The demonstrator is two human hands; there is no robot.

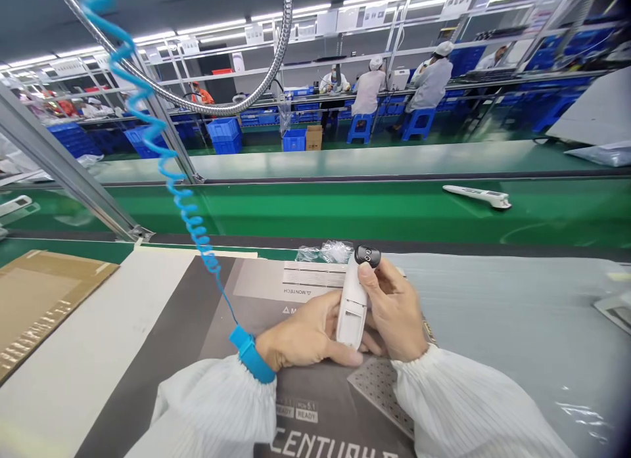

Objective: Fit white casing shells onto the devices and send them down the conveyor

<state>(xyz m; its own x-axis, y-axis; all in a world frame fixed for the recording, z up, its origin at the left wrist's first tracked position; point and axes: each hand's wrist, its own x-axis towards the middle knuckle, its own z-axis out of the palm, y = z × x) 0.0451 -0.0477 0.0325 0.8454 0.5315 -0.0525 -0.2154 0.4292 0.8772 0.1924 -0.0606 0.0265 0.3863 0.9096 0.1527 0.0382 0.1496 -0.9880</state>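
Note:
Both hands hold a white handheld device over a dark printed sheet. A black cap-like end with two round marks tops the device, and a rectangular recess shows in its lower face. My left hand closes around the lower part from the left, thumb along the bottom end. My right hand grips the upper right side, its thumb just below the black end. A blue wrist strap with a coiled blue cord is on my left wrist. Some fingers are hidden behind the device.
Beyond the bench runs a green conveyor belt with a similar white device lying on it. Crumpled clear plastic sits at the sheet's far edge. Cardboard lies at left, grey plastic sheeting at right. Several people work in the background.

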